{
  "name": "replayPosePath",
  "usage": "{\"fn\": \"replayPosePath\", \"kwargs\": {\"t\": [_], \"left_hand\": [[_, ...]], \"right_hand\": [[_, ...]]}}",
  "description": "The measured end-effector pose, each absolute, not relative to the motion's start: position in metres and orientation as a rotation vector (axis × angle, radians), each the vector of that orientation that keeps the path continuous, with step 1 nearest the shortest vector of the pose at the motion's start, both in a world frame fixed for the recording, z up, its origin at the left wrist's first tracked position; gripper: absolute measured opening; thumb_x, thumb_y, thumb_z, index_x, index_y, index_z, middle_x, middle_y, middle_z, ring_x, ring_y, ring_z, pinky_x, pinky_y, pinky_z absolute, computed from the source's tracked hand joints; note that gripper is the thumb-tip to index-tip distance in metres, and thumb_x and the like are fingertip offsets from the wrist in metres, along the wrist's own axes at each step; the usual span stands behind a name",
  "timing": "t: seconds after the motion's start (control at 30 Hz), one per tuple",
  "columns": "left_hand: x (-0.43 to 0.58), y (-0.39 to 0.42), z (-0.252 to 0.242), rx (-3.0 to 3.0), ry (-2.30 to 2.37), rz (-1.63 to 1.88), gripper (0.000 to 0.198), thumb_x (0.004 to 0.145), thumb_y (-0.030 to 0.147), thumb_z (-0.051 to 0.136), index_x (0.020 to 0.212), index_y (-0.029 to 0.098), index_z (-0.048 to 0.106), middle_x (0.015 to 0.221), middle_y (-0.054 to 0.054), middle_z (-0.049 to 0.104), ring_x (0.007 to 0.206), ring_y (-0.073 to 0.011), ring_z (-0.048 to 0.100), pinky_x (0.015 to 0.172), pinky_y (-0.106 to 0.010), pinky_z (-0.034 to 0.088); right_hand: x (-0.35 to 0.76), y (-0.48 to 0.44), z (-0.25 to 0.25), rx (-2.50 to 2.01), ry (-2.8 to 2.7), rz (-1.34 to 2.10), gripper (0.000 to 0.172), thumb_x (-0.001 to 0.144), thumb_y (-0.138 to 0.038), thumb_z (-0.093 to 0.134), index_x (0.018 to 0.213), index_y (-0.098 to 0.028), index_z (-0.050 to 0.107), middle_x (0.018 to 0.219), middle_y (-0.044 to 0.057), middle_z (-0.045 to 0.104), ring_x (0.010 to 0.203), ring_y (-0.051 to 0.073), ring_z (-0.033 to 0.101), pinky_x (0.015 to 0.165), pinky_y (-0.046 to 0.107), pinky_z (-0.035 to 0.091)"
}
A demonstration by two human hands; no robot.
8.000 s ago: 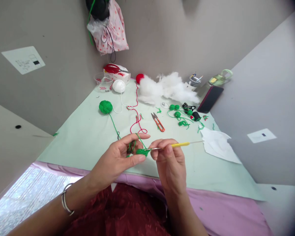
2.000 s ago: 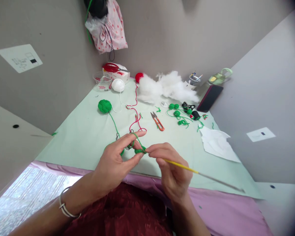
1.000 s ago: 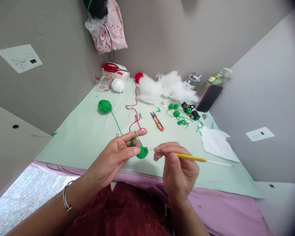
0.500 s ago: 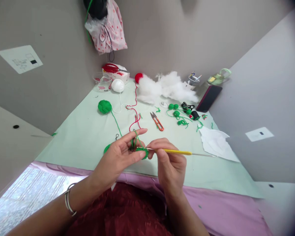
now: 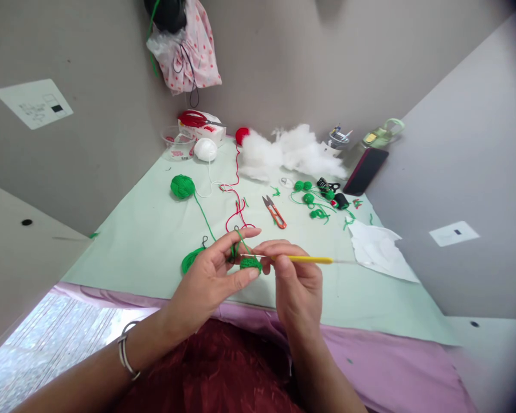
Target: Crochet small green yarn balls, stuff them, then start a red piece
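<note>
Near the table's front edge my left hand pinches a small green crochet piece between thumb and fingers. Green yarn loops over its raised index finger and runs back to a green yarn ball. My right hand is closed round the yellow handle of a crochet hook, held nearly level. The metal tip points left, just above the crochet piece. Partly behind my left hand lies a round green piece, with a small dark loop beside it.
Orange thread snips lie beyond my hands. White stuffing, a white yarn ball and a red yarn ball are at the back. Small green balls, a phone and torn white paper sit to the right.
The hook has risen slightly and shifted a little left, with its tip now above the crochet piece. My left hand has moved slightly right, showing more of the round green piece.
</note>
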State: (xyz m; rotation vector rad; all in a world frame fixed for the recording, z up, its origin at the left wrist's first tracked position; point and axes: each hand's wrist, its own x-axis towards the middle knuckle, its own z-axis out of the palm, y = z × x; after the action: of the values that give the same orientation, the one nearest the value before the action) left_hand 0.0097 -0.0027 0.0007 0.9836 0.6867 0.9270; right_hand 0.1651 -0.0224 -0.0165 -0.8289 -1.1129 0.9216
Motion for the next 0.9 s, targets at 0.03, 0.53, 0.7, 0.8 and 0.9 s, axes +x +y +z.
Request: {"fn": "replayPosePath", "kwargs": {"t": [0.03,0.53,0.7,0.8,0.9], "left_hand": [[0.009,-0.003,0.000,1.014,0.691,0.927,0.053,0.085,0.027,0.078,0.137,0.029,0.063,0.103,-0.002,0.069,0.107,-0.0191,0.063,0.102,-0.033,0.046],[0.001,-0.001,0.002,1.091,0.751,0.918,0.040,0.088,0.024,0.076,0.127,0.032,0.071,0.095,0.001,0.060,0.095,-0.0137,0.057,0.092,-0.027,0.047],[0.000,0.000,0.001,1.164,0.797,0.936,0.040,0.089,0.022,0.073,0.128,0.031,0.070,0.095,0.000,0.061,0.097,-0.0149,0.058,0.095,-0.030,0.046],[0.000,-0.001,0.001,1.241,0.875,0.966,0.039,0.089,0.022,0.071,0.128,0.030,0.070,0.094,0.000,0.061,0.096,-0.0162,0.059,0.095,-0.032,0.046],[0.001,-0.002,0.003,1.336,0.959,1.004,0.039,0.089,0.021,0.069,0.128,0.028,0.069,0.092,0.000,0.061,0.095,-0.0164,0.059,0.095,-0.033,0.046]], "right_hand": [[0.165,-0.023,-0.018,-0.857,-1.138,0.873,0.014,0.098,-0.029,0.065,0.096,-0.024,0.078,0.094,0.005,0.076,0.078,0.016,0.064,0.066,0.028,0.051],[0.172,-0.022,-0.012,-0.825,-1.121,0.931,0.021,0.101,-0.035,0.058,0.089,-0.021,0.069,0.084,0.004,0.074,0.067,0.014,0.062,0.064,0.029,0.053],[0.176,-0.029,-0.011,-0.837,-1.273,0.824,0.020,0.104,-0.025,0.053,0.097,-0.023,0.071,0.091,0.004,0.074,0.075,0.015,0.066,0.070,0.031,0.054],[0.176,-0.035,-0.011,-0.886,-1.451,0.620,0.022,0.103,-0.017,0.052,0.103,-0.024,0.072,0.095,0.005,0.075,0.088,0.019,0.069,0.077,0.036,0.055],[0.175,-0.038,-0.015,-0.859,-1.601,0.455,0.025,0.101,-0.011,0.053,0.113,-0.025,0.071,0.096,0.006,0.076,0.096,0.023,0.071,0.081,0.040,0.056]]}}
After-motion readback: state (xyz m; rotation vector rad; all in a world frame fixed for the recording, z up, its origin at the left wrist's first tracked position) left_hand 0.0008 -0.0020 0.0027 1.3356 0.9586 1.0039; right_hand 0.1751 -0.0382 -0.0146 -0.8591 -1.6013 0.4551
